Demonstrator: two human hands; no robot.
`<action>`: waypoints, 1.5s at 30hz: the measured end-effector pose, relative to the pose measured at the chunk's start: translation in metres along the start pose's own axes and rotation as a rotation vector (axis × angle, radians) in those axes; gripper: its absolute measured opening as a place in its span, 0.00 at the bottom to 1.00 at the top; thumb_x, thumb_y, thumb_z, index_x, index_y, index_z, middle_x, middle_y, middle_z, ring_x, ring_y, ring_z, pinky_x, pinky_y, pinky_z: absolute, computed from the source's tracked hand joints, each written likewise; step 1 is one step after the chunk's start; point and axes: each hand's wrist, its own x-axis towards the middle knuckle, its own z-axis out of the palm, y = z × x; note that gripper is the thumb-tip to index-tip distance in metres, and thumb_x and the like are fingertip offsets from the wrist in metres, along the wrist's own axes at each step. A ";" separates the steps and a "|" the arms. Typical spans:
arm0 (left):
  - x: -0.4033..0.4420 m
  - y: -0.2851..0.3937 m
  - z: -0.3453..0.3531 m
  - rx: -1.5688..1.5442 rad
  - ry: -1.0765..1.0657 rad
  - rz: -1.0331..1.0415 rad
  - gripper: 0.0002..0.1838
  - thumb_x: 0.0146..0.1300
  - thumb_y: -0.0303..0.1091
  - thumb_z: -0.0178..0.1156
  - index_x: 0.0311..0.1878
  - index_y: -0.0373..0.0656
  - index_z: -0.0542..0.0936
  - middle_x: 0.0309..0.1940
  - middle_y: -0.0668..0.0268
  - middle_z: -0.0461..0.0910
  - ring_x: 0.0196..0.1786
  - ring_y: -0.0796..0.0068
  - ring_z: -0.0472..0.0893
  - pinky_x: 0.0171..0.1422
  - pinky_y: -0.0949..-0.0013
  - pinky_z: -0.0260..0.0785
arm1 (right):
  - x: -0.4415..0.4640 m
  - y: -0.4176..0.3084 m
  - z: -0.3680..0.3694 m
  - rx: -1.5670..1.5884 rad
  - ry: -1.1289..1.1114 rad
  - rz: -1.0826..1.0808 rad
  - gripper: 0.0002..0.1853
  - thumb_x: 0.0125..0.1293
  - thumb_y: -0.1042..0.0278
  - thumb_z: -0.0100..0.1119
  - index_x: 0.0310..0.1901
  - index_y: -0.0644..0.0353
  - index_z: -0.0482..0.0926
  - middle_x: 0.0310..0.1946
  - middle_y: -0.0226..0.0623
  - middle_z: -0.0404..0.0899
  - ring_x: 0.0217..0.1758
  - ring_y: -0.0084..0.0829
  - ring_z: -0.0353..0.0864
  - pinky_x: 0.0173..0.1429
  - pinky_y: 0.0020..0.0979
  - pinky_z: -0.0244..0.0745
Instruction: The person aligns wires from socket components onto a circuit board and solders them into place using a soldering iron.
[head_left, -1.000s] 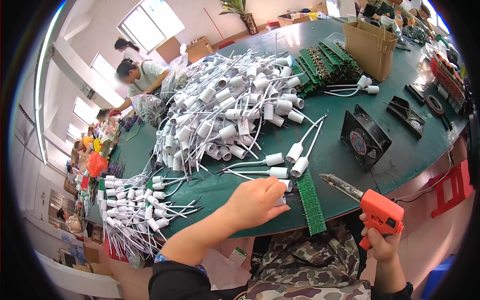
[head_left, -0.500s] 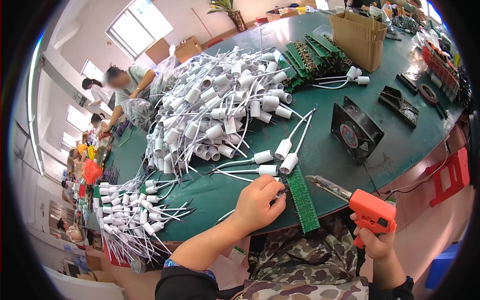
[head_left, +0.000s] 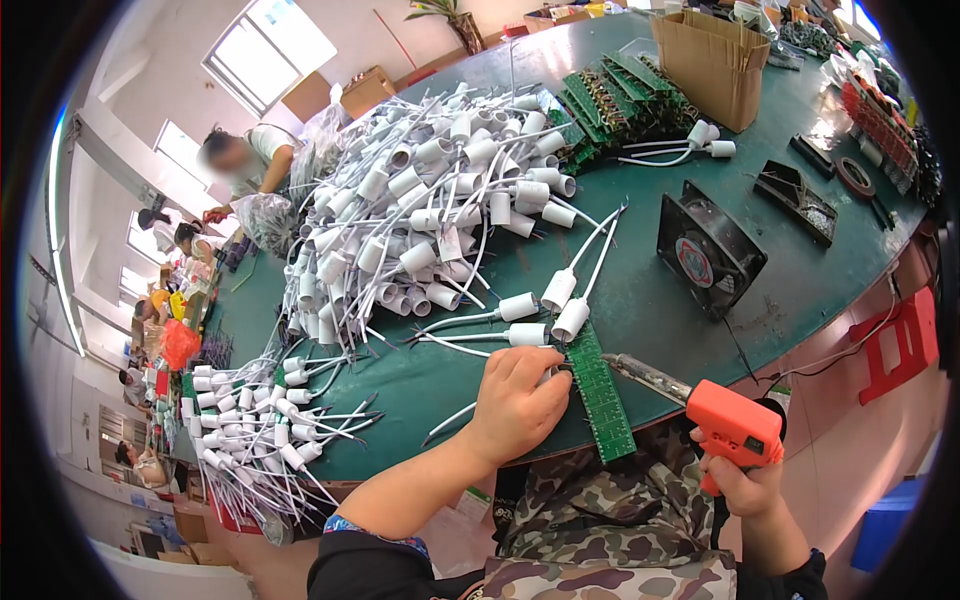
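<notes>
My left hand [head_left: 520, 402] is closed at the left edge of a narrow green circuit board [head_left: 602, 400], its fingers around a white lamp socket [head_left: 549, 375] that they mostly hide. In my right hand [head_left: 745, 482] is an orange soldering gun [head_left: 733, 425]. The gun's metal tip points left, close to the board's right edge; whether it touches cannot be told. Two white lamp sockets with upright wires [head_left: 571, 319] lie at the board's top end. Two more, with wires running left, rest beside them, including one lamp socket [head_left: 527, 334] just above my left fingers.
A large heap of wired lamp sockets [head_left: 420, 215] covers the table's middle, and a smaller bunch [head_left: 250, 410] lies left. A black fan [head_left: 708, 250] stands right. Behind are stacked circuit boards [head_left: 620, 105] and a cardboard box [head_left: 710, 70]. Another person [head_left: 260, 160] works across the table.
The view has shifted slightly. The soldering gun has moved a little left with my right hand. My left hand stays at the board's edge, its fingers slightly changed in pose.
</notes>
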 end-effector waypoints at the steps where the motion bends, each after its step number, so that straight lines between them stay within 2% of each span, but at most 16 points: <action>1: 0.000 -0.001 0.001 0.012 -0.002 0.007 0.12 0.49 0.26 0.72 0.39 0.43 0.84 0.46 0.64 0.80 0.48 0.60 0.79 0.54 0.56 0.67 | 0.000 0.001 0.001 0.006 -0.001 0.003 0.22 0.65 0.78 0.66 0.61 0.70 0.77 0.49 0.46 0.87 0.42 0.28 0.87 0.48 0.30 0.83; 5: -0.001 -0.002 0.004 0.051 0.003 0.030 0.13 0.47 0.25 0.72 0.38 0.44 0.84 0.47 0.65 0.80 0.49 0.61 0.78 0.56 0.56 0.66 | 0.000 0.002 0.004 0.027 -0.011 0.041 0.22 0.64 0.79 0.66 0.60 0.70 0.77 0.50 0.46 0.86 0.51 0.34 0.88 0.58 0.35 0.81; 7: -0.001 -0.002 0.005 0.052 0.004 0.039 0.13 0.46 0.25 0.72 0.38 0.44 0.84 0.47 0.65 0.79 0.50 0.61 0.78 0.56 0.56 0.66 | 0.000 0.002 0.003 0.009 -0.029 0.063 0.22 0.64 0.79 0.66 0.60 0.70 0.77 0.50 0.46 0.86 0.50 0.33 0.88 0.57 0.34 0.82; 9: -0.002 -0.002 0.006 0.054 0.006 0.046 0.13 0.46 0.25 0.72 0.38 0.44 0.84 0.47 0.65 0.79 0.50 0.60 0.78 0.57 0.55 0.66 | -0.001 0.007 0.004 -0.016 -0.051 0.045 0.23 0.64 0.78 0.65 0.61 0.70 0.77 0.48 0.45 0.86 0.42 0.28 0.86 0.47 0.29 0.81; 10: -0.002 -0.002 0.006 0.054 0.007 0.050 0.13 0.46 0.25 0.72 0.38 0.44 0.84 0.47 0.65 0.79 0.50 0.60 0.78 0.57 0.55 0.66 | 0.000 0.012 0.004 -0.032 -0.063 0.017 0.23 0.64 0.77 0.63 0.62 0.69 0.76 0.47 0.44 0.86 0.34 0.23 0.83 0.38 0.25 0.80; 12: -0.002 -0.003 0.006 0.053 0.009 0.053 0.13 0.45 0.25 0.72 0.37 0.44 0.84 0.47 0.65 0.79 0.50 0.60 0.78 0.57 0.55 0.66 | 0.001 0.017 0.005 -0.055 -0.085 -0.016 0.24 0.64 0.76 0.62 0.63 0.69 0.75 0.46 0.42 0.86 0.26 0.17 0.81 0.29 0.20 0.79; 21: -0.002 -0.002 0.006 0.042 0.005 0.047 0.13 0.45 0.25 0.71 0.36 0.44 0.83 0.47 0.65 0.78 0.50 0.59 0.78 0.57 0.55 0.67 | 0.007 0.017 0.009 -0.182 -0.145 -0.074 0.22 0.63 0.78 0.63 0.60 0.69 0.78 0.41 0.38 0.86 0.27 0.17 0.81 0.29 0.20 0.79; 32: -0.002 -0.001 0.008 0.050 0.014 0.046 0.13 0.44 0.25 0.71 0.36 0.44 0.82 0.47 0.65 0.78 0.50 0.59 0.78 0.57 0.55 0.67 | 0.004 0.020 0.009 -0.199 -0.128 -0.064 0.17 0.64 0.75 0.64 0.55 0.68 0.80 0.38 0.35 0.86 0.26 0.17 0.81 0.29 0.21 0.77; 35: -0.001 0.000 0.008 0.048 0.017 0.045 0.12 0.45 0.25 0.71 0.35 0.44 0.82 0.46 0.65 0.79 0.50 0.59 0.78 0.56 0.55 0.67 | 0.001 0.012 0.010 -0.125 -0.095 0.082 0.18 0.60 0.78 0.68 0.53 0.68 0.82 0.42 0.39 0.86 0.41 0.28 0.87 0.48 0.29 0.80; 37: -0.001 -0.001 0.008 0.046 0.015 0.046 0.12 0.45 0.25 0.71 0.35 0.43 0.82 0.46 0.65 0.79 0.50 0.59 0.78 0.56 0.55 0.67 | 0.004 0.012 0.011 -0.168 -0.119 0.031 0.17 0.62 0.76 0.67 0.53 0.68 0.81 0.38 0.36 0.86 0.34 0.21 0.84 0.39 0.25 0.79; 39: -0.001 -0.001 0.008 0.044 0.014 0.046 0.12 0.45 0.25 0.71 0.35 0.43 0.82 0.46 0.65 0.79 0.49 0.59 0.78 0.56 0.55 0.67 | 0.008 0.012 0.014 -0.198 -0.122 -0.033 0.16 0.63 0.75 0.66 0.52 0.68 0.81 0.36 0.35 0.86 0.30 0.18 0.83 0.35 0.23 0.79; 43: -0.001 -0.001 0.009 0.047 0.013 0.045 0.12 0.45 0.25 0.71 0.35 0.43 0.82 0.46 0.65 0.79 0.49 0.59 0.78 0.56 0.55 0.68 | 0.012 0.018 0.020 -0.221 -0.089 -0.189 0.16 0.63 0.76 0.66 0.52 0.68 0.81 0.36 0.35 0.86 0.29 0.18 0.82 0.35 0.23 0.78; 45: -0.001 -0.001 0.009 0.051 0.013 0.045 0.11 0.45 0.25 0.71 0.34 0.43 0.82 0.46 0.65 0.79 0.49 0.60 0.78 0.56 0.55 0.68 | 0.010 0.020 0.019 -0.212 -0.099 -0.176 0.16 0.63 0.76 0.66 0.53 0.68 0.81 0.37 0.35 0.86 0.28 0.19 0.82 0.34 0.23 0.78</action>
